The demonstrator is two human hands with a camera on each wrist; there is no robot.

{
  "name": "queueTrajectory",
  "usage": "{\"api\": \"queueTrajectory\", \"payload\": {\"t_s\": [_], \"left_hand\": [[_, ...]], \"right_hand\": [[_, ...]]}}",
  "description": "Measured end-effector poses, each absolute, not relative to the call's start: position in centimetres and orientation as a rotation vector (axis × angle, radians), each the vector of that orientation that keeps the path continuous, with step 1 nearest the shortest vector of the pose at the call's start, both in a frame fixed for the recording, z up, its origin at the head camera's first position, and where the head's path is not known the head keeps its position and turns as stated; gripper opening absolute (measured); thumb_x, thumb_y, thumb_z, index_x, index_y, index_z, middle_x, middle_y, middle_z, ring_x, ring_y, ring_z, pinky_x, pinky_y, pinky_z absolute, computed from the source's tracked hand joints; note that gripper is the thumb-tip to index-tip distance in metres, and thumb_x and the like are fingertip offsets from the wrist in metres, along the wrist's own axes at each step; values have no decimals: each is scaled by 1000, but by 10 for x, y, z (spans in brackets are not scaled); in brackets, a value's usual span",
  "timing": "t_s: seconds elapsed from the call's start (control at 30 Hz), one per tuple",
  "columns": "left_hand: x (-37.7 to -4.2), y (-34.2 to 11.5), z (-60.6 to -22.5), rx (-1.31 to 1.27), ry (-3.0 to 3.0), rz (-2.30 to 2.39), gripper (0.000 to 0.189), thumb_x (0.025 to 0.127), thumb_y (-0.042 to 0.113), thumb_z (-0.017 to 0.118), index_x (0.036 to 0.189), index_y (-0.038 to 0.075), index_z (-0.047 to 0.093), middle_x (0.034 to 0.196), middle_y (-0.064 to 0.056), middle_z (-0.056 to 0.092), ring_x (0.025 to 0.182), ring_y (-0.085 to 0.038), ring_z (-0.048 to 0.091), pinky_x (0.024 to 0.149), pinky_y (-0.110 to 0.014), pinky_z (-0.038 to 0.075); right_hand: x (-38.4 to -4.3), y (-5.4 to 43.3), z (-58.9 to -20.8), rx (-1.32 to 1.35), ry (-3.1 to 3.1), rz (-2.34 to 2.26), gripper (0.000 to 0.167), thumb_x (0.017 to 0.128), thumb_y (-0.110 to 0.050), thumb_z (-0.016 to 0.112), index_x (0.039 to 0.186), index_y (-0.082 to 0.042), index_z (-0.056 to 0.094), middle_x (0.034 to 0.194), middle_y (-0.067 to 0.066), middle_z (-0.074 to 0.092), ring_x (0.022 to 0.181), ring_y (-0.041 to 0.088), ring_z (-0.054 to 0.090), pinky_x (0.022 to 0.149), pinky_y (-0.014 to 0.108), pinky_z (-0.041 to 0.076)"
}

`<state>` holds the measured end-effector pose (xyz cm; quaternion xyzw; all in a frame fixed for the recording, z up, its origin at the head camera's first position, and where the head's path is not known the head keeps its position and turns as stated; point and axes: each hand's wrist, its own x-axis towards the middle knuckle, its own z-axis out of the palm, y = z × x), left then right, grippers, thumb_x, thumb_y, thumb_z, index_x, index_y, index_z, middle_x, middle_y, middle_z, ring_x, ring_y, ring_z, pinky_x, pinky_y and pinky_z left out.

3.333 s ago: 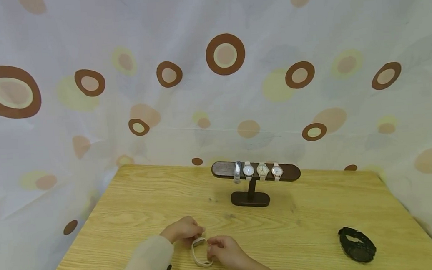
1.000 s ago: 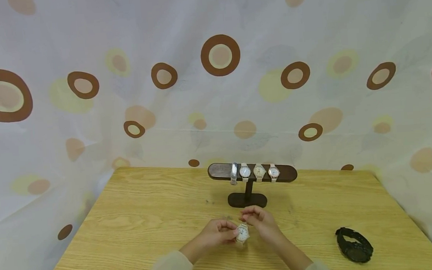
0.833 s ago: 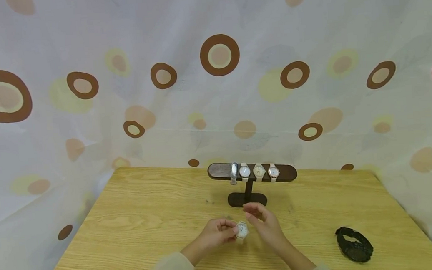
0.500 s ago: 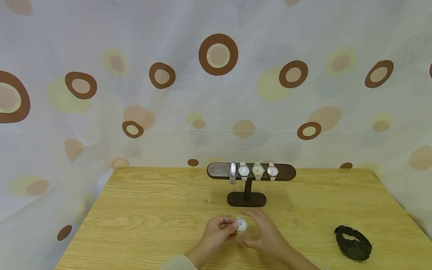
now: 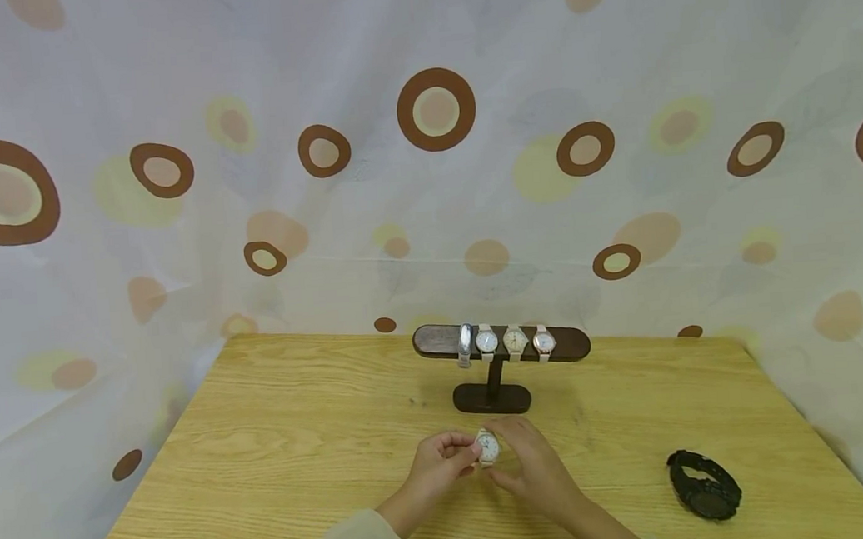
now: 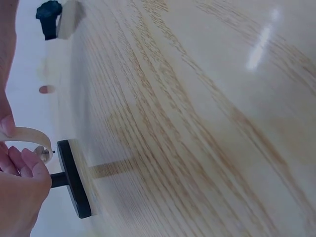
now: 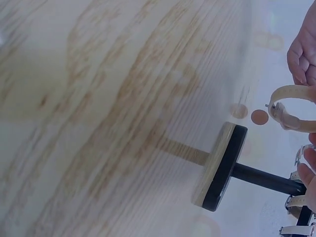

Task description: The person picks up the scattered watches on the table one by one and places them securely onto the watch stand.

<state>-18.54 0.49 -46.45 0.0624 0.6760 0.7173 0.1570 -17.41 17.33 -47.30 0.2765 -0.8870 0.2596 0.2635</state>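
Observation:
Over the middle of the table, a white-faced wristwatch (image 5: 488, 447) with a pale strap is held up between both hands. The left hand (image 5: 439, 468) pinches its left side, thumb at the edge of the dial. On the other side, the right hand (image 5: 533, 468) has its thumb and fingers round the top and bottom of the watch. In the right wrist view the strap (image 7: 292, 92) forms a closed loop with a metal buckle. Just behind the hands stands a dark watch stand (image 5: 575, 344), its bar carrying several watches with pale or silvery bands.
A chunky black watch (image 5: 705, 486) lies on the wooden table (image 5: 279, 447) at the right. The stand's dark base (image 5: 491, 398) sits near the fingertips. A patterned curtain (image 5: 357, 57) hangs behind and at the sides of the table.
From low on the left, both hands have brought the watch toward the stand, its dial now facing the head camera. The right hand, apart from it a second ago, has closed round it.

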Motion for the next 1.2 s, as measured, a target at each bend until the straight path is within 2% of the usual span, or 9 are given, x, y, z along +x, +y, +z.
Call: {"api": "queueTrajectory", "payload": {"t_s": [0.4, 0.57, 0.7, 0.9, 1.07, 1.2], "left_hand": [[-185, 3, -464, 195, 1967, 2020, 29, 90, 15, 60, 106, -9, 60, 90, -1, 68, 80, -5, 60, 81, -35, 56], [-190, -1, -466, 198, 2061, 2021, 30, 91, 15, 58, 106, -10, 60, 94, -12, 69, 83, -11, 61, 76, -34, 55], [-197, -11, -467, 260, 2180, 2022, 29, 91, 13, 58, 107, -11, 58, 102, -21, 65, 88, -17, 61, 78, -32, 54], [-207, -27, -467, 347, 2388, 1989, 24, 90, 11, 59, 106, -7, 61, 104, -20, 64, 89, -16, 60, 75, -17, 50], [-212, -36, -466, 395, 2494, 1931, 21, 89, 10, 60, 105, -3, 62, 104, -19, 64, 90, -19, 60, 68, -16, 48], [-218, -41, -459, 449, 2584, 1896, 19, 88, 9, 60, 104, -2, 62, 104, -18, 65, 92, -25, 60, 69, -17, 48]], "right_hand": [[-175, 175, -474, 783, -2329, 740, 58, 54, -6, 87, 106, -1, 62, 105, 6, 63, 99, 22, 57, 81, 38, 55], [-175, 178, -474, 765, -2302, 714, 58, 53, -5, 88, 105, -1, 61, 103, 8, 63, 97, 22, 58, 80, 37, 55], [-175, 183, -476, 729, -2290, 709, 58, 53, -3, 87, 105, 0, 62, 102, 10, 64, 96, 23, 58, 79, 38, 55], [-173, 191, -479, 648, -2323, 717, 56, 55, -3, 86, 105, -2, 63, 101, 10, 65, 95, 23, 59, 79, 39, 54], [-172, 200, -479, 568, -2355, 740, 55, 56, -1, 85, 105, -1, 63, 102, 9, 64, 96, 24, 59, 79, 40, 54], [-173, 210, -479, 482, -2396, 755, 54, 58, 0, 84, 107, 1, 62, 104, 10, 64, 98, 26, 58, 81, 42, 54]]}}
